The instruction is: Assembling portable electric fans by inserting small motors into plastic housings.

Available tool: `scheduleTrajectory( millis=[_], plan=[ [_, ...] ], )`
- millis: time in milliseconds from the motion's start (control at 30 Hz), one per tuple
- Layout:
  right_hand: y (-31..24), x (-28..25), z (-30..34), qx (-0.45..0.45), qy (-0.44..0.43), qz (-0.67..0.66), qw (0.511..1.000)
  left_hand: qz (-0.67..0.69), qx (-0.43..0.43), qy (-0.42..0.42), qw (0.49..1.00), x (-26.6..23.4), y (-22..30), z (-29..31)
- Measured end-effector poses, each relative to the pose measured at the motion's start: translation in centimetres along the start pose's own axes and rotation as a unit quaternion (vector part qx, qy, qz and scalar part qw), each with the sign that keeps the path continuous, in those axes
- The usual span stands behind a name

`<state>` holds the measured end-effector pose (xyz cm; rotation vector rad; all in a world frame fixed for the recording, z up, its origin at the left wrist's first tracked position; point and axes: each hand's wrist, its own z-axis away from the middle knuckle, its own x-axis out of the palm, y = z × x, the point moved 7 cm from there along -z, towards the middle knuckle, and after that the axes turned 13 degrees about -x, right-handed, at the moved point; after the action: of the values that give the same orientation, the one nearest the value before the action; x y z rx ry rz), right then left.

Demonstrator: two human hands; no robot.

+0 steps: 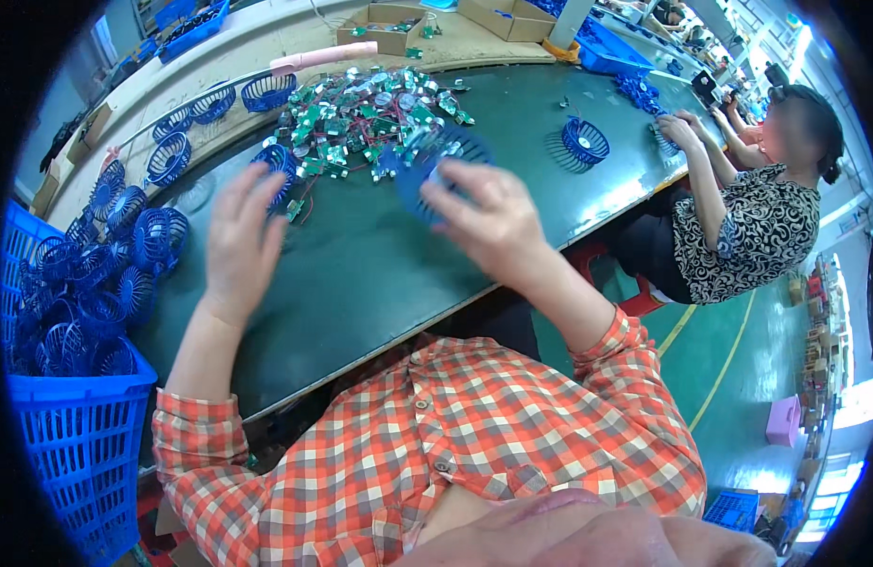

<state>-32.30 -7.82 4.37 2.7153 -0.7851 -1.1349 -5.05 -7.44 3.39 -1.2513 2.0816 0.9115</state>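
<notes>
My right hand grips a round blue slotted plastic fan cage over the green table; both are smeared by motion. My left hand has its fingers stretched out and apart, with nothing in it. Just beyond its fingertips sits another blue fan cage, partly hidden by the hand. Past both hands lies a heap of small green circuit boards with red wires and round silvery parts. One small board lies loose by my left hand.
At the left, a blue crate overflows with fan cages. More cages rest along the far ledge. Another cage stands on the table to the right. A co-worker sits there, hands on a blue cage. Cardboard boxes stand behind.
</notes>
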Motion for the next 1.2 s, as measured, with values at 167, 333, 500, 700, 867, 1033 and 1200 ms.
scheduleTrajectory(
  millis=[167,333,500,700,867,1033,1200],
  plan=[
    [7.7,0.0,4.1,0.207,-0.007,0.041,0.978,-0.218,-0.104,0.101,0.965,-1.1,-9.8,-0.5],
    [11.9,0.7,10.0,0.308,-0.133,0.089,0.938,-0.244,-0.177,-0.105,0.948,2.3,-14.4,-0.9],
    [11.4,0.3,9.9,0.274,-0.150,0.174,0.934,-0.256,-0.094,0.065,0.960,-0.3,-12.5,-2.5],
    [10.5,3.3,6.3,0.139,-0.165,0.197,0.956,-0.406,-0.207,-0.049,0.888,-0.9,-17.6,-1.2],
    [12.3,6.9,4.4,0.077,-0.387,0.194,0.898,-0.420,-0.241,-0.057,0.873,-1.2,-16.5,-1.9],
    [19.1,4.8,2.9,0.153,-0.129,0.040,0.979,-0.396,-0.272,-0.097,0.872,-3.4,-19.1,-0.2],
    [21.6,2.5,2.0,0.285,0.056,-0.055,0.955,-0.356,-0.235,-0.128,0.895,-2.6,-16.9,-1.1]
  ],
)
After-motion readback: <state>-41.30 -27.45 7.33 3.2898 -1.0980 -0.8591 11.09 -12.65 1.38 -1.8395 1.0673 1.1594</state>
